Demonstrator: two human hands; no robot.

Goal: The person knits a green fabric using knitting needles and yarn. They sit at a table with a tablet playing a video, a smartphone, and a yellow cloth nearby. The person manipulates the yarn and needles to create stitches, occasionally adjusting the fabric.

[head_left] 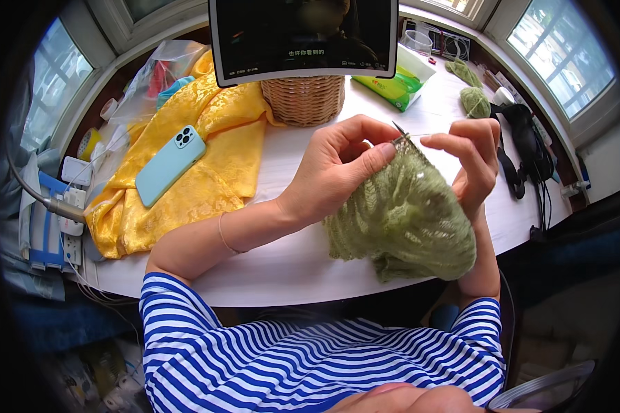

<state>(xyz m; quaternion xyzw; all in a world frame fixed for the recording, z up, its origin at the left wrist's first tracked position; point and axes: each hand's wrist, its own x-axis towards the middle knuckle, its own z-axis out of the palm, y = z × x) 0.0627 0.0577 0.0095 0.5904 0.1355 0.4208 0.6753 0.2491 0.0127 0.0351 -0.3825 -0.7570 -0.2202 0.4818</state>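
Observation:
A piece of green knitting [406, 213] with an openwork pattern hangs between my two hands above the table. Its upper edge sits on a dark knitting needle [398, 128], whose pointed tip shows just past my left thumb. My left hand [348, 155] is closed, pinching the needle and the knitting's edge between thumb and fingers. At the knitting's right side is my right hand [474, 162], its fingers curled and its index finger bent toward the needle tip. A thin strand runs from the needle to that finger. The right thumb and palm are partly hidden behind the knitting.
A tablet [303, 41] stands against a wicker basket [303, 100]. Left lies yellow patterned cloth [220, 165] with a light blue phone [171, 165] on it. At right are a green yarn ball [475, 102], a tissue pack [396, 86] and black straps [527, 148].

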